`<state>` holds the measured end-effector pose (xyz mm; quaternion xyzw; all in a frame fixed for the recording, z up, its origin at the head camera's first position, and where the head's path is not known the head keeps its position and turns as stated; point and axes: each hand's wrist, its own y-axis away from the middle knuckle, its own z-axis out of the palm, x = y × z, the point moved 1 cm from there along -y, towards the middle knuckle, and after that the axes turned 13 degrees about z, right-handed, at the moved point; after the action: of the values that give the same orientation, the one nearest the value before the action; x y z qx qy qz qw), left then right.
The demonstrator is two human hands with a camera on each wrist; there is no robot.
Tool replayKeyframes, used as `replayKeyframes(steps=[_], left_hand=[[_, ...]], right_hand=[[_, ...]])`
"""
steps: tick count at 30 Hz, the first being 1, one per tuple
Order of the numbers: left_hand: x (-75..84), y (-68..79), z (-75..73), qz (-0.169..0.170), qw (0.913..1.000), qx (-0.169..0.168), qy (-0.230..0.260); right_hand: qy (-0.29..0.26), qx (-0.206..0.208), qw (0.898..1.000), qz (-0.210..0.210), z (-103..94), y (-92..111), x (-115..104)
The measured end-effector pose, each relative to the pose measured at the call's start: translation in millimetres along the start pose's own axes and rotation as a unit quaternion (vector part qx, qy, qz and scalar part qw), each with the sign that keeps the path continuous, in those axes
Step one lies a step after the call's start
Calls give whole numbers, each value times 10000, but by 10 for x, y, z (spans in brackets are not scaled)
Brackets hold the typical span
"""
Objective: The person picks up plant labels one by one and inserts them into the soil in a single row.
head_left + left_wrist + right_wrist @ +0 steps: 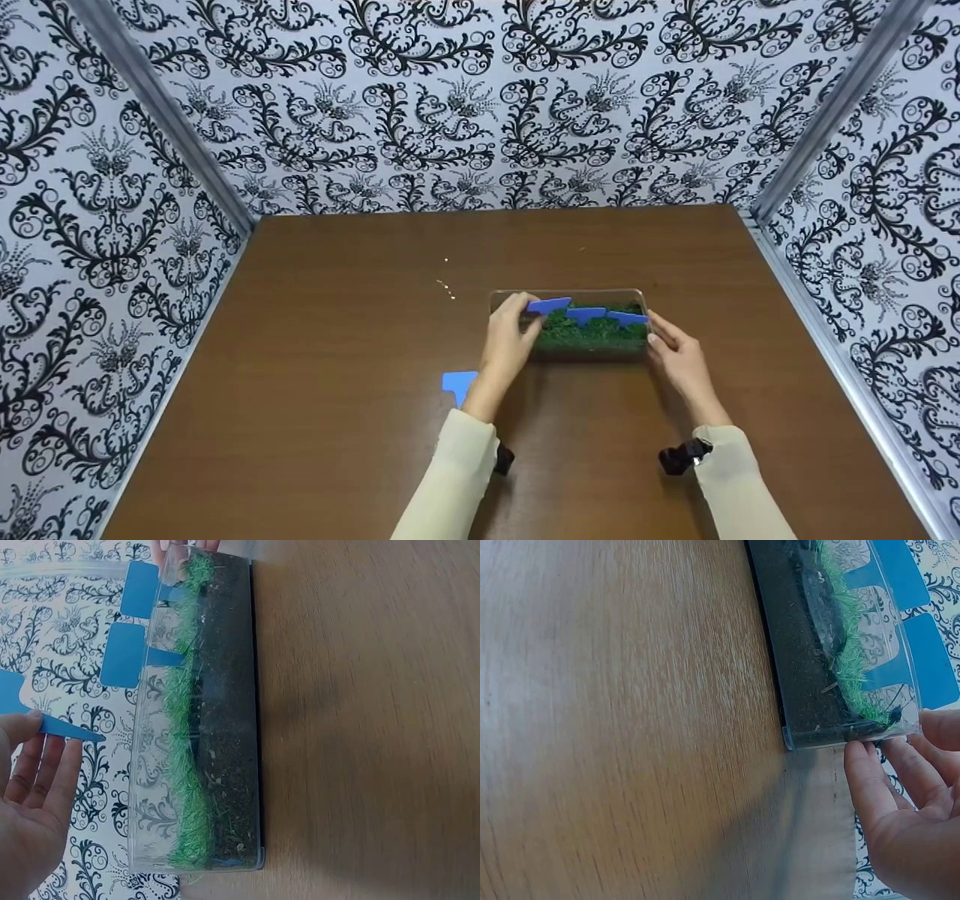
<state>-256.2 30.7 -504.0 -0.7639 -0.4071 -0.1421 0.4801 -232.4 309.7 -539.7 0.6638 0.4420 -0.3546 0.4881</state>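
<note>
Blue marker (549, 306), mid-frame, looks light. Your left hand (510, 339) aptly pinches its neck; your right hand (681, 364) touches the box (589, 352).

Free lane over tabletop (337, 337) left of clear box (589, 351); left hand (510, 337) with pinched tag (551, 305), two planted tags (586, 313) obstruct above; right hand (681, 364) blocks right end

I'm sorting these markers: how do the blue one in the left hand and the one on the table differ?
The held marker is pinched by the left hand; the table marker lies on the tabletop. The held marker is near the container; the table marker is farther from it. Both are blue with tapering stems.
</note>
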Motion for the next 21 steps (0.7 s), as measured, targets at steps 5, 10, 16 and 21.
replayKeyframes(steps=[5,10,16,21], left_hand=[[-6,4,20,31,10000,-61,33],[-20,4,40,35,9999,-63,91],[-49,1,65,35,9998,-11,174],[-62,3,75,-10,9998,-46,197]], right_hand=[[17,27,10000,-32,-2,3,3],[-4,8,10000,-19,-2,-1,4],[-5,-15,10000,36,-5,-5,7],[-42,-11,10000,48,-4,-10,10]])
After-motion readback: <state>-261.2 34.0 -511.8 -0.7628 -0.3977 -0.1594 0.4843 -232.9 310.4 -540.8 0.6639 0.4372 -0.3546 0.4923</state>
